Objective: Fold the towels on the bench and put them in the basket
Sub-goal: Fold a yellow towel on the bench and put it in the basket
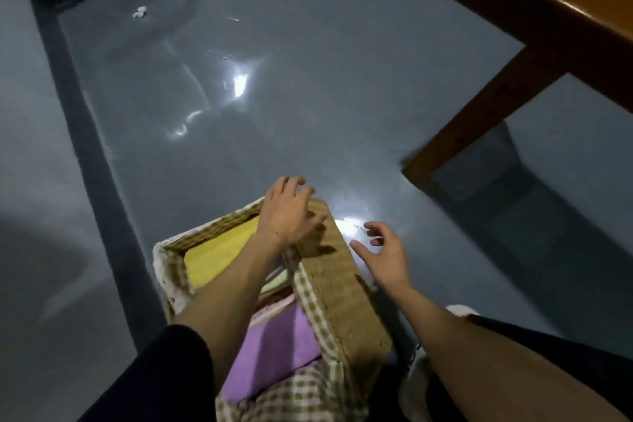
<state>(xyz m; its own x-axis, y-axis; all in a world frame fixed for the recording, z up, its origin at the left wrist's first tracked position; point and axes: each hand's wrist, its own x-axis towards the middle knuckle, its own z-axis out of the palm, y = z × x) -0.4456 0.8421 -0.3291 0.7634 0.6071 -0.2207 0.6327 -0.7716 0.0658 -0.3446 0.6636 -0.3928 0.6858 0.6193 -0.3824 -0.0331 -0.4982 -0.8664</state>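
Observation:
A woven basket [342, 288] with a checked cloth lining stands on the grey floor below me. Inside it lie a folded yellow towel [219, 255], a pale green one [275, 283] partly hidden under my forearm, and a purple towel [274, 349] nearest me. My left hand [286, 212] hovers over the basket's far right corner with loosely spread fingers, holding nothing. To the right of the basket, my right hand [385, 255] hangs above the floor with relaxed, slightly curled fingers, also holding nothing.
The wooden bench [534, 10] fills the upper right, its leg [472, 120] reaching the floor right of the basket. A dark stripe [89, 134] runs along the floor at left. A crumpled white scrap [139, 12] lies far back. My knee [513, 363] is at the lower right.

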